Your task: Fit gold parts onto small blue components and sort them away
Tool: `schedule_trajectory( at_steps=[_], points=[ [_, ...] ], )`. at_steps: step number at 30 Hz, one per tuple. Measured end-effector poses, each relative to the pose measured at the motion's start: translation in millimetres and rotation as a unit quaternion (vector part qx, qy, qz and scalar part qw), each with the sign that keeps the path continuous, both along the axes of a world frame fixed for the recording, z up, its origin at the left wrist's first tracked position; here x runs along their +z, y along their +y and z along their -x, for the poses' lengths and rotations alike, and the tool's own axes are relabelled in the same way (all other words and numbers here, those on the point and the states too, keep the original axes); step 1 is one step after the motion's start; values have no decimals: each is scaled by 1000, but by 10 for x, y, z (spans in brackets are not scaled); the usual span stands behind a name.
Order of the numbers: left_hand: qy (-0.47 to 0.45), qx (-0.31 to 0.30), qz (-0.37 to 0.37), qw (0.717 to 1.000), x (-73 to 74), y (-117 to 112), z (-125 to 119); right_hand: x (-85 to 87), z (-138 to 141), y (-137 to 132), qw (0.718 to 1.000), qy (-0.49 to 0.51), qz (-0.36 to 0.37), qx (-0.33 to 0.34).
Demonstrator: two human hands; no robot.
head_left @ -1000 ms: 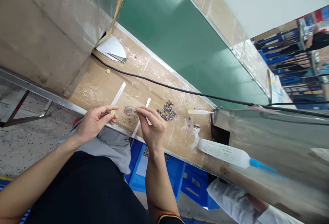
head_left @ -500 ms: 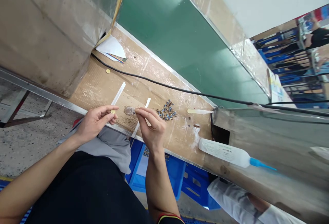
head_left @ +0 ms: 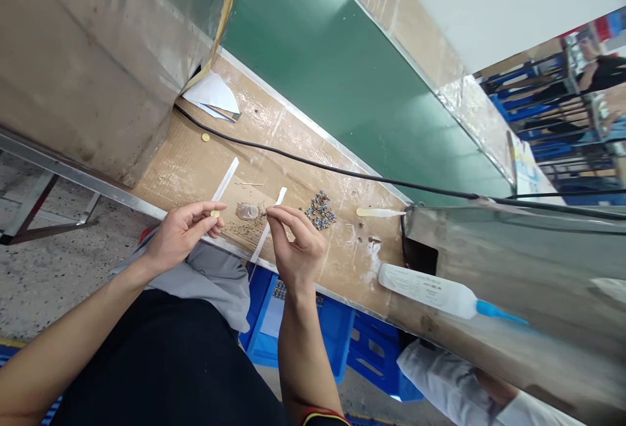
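My left hand (head_left: 182, 234) pinches a small brass disc (head_left: 214, 214) between thumb and fingers at the near edge of the cardboard-covered bench (head_left: 195, 165). My right hand (head_left: 296, 243) pinches a tiny dark part at its fingertips, just right of a greyish blob of paste (head_left: 246, 211) on the bench. A white strip (head_left: 267, 233) lies under the right hand. A heap of small blue and brass parts (head_left: 319, 210) sits just beyond the right hand.
A black cable (head_left: 313, 164) crosses the bench. A second white strip (head_left: 225, 179), a loose brass disc (head_left: 206, 137), a wooden stick (head_left: 379, 213) and a white squeeze bottle with a blue tip (head_left: 430, 290) lie around. A green conveyor belt (head_left: 342, 67) runs behind. Blue crates (head_left: 337, 334) stand below.
My right hand has drawn slightly right, away from the paste blob, with its fingertips still pinched. The left hand holds its place.
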State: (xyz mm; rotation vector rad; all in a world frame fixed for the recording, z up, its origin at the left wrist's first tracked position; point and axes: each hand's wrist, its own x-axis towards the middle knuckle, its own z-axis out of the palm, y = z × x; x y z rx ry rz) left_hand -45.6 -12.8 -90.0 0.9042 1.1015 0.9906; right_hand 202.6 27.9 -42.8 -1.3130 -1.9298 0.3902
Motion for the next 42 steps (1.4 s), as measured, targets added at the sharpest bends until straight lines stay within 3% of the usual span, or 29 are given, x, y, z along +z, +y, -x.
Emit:
schedule_trajectory(
  at_steps=[5,13,19,33,37,42],
  points=[
    [0,4,-1,1000,-5,0,-2,-45,42,-16,999,-11,-40,-26],
    [-2,2,-1,1000,-14,3,-1,-155,22,-49,999,-35,-26,-13],
    [-6,1,-3,1000,-25,-1,0,-149,14,-43,998,-28,-56,-27],
    [20,1,-1,1000,11,-36,-17,-149,-6,-67,999,-15,-33,-27],
    [37,-21,-15,999,140,-136,-97,-32,-24,-154,998,43,-20,-47],
    [84,-45,-53,994,424,-208,-204,149,64,-353,991,131,19,3]
  ],
)
